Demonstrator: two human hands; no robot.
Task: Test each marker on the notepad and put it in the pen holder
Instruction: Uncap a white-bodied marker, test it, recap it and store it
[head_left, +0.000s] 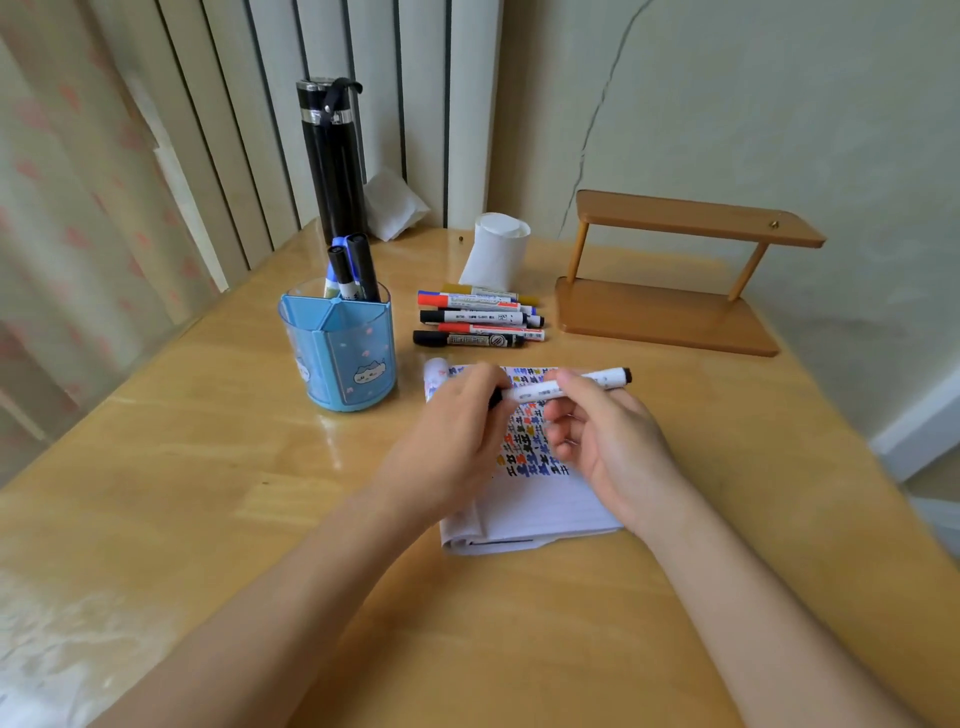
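Observation:
A white marker (566, 385) with black ends lies level above the notepad (540, 501), held by both hands. My left hand (452, 436) grips its left, black end. My right hand (608, 441) pinches the white barrel near the middle. The notepad's upper part is covered in coloured scribbles. Behind it a pile of several markers (480, 318), red, black and yellow, lies on the table. The blue pen holder (340, 353) at the left holds three markers (350, 270), black and blue.
A tall black flask (332, 161) stands behind the pen holder. A white paper roll (498, 252) and a crumpled tissue (395, 205) sit at the back. A small wooden shelf (670, 270) stands at the right. The wooden table (208, 467) ends near the wall.

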